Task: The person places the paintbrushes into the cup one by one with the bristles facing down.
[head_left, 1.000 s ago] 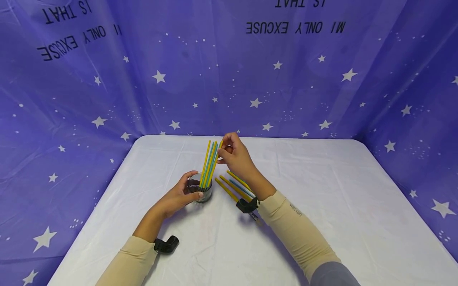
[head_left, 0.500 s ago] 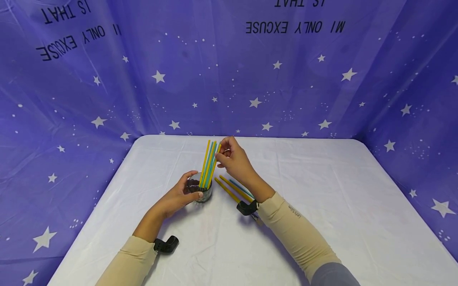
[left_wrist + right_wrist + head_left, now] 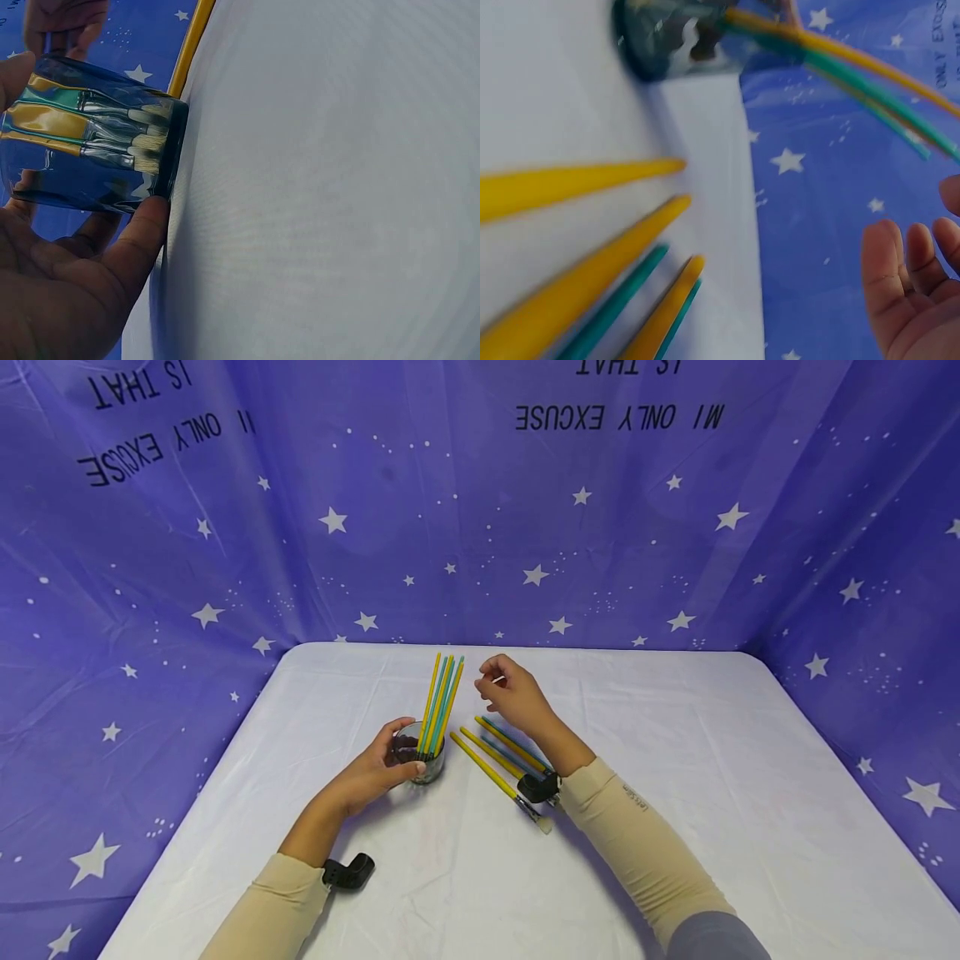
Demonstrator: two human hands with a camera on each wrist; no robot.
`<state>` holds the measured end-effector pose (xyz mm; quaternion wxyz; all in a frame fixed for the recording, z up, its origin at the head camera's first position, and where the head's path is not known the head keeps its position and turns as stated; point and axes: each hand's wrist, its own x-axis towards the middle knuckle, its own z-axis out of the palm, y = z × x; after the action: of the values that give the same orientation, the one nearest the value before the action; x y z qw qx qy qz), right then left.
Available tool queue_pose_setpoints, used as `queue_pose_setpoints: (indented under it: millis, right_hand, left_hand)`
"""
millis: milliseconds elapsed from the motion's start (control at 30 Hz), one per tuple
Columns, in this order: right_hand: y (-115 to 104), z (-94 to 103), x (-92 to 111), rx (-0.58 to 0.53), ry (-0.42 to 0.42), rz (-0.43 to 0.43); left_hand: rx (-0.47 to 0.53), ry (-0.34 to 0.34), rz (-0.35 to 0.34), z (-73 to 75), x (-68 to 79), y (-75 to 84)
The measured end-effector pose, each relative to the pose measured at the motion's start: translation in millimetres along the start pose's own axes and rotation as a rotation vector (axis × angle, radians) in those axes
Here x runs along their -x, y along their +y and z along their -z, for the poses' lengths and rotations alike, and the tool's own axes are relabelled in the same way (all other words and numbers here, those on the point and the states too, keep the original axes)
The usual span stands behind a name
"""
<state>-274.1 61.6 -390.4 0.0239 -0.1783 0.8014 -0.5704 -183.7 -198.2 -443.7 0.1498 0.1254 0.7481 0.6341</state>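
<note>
My left hand point(image 3: 371, 774) grips a clear drinking glass point(image 3: 430, 772) upright on the white table, fingers and thumb around its sides. Several yellow and teal paintbrushes point(image 3: 442, 706) stand in the glass, leaning slightly right. Through the glass wall in the left wrist view, their pale bristles point(image 3: 150, 142) point down near the base. To the right of the brush tops hovers my right hand point(image 3: 519, 700), fingers loosely bent and nothing between them. Beneath its forearm lie several more paintbrushes point(image 3: 487, 764), handle tips toward the back; the wrist camera hides part of them.
The white table point(image 3: 675, 793) reaches to a purple star-print curtain point(image 3: 600, 535) at the back and sides. Black wrist cameras sit on both arms, the left one point(image 3: 350, 871) close over the tabletop. In the right wrist view, yellow and teal handles point(image 3: 577, 270) lie nearby.
My right hand has let go of a yellow paintbrush in the glass and moved away to the right. More of the loose brushes now shows. The left hand and glass have stayed put.
</note>
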Motion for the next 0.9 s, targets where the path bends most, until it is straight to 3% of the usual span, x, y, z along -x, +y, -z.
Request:
queue_pose_setpoints:
  millis: [133, 333, 467, 733, 900]
  right_hand:
    - [13.9, 6.0, -3.5, 0.036, -0.028, -0.032]
    - [32.1, 8.0, -7.4, 0.292, -0.112, -0.005]
    - [40.2, 8.6, -10.7, 0.417, -0.184, -0.054]
    - [47.3, 9.0, -18.2, 0.580, -0.317, -0.118]
    - [51.8, 8.3, -22.0, 0.620, -0.388, -0.126]
  left_hand:
    - [-0.001, -0.002, 0.006, 0.2, 0.2, 0.0]
    - [-0.004, -0.001, 0.007, 0.2, 0.1, 0.3]
    - [0.006, -0.006, 0.000, 0.1, -0.6, 0.3]
    - [0.011, -0.005, 0.004, 0.4, 0.0, 0.6]
    - [-0.010, 0.006, 0.020, -0.5, 1.0, 0.1]
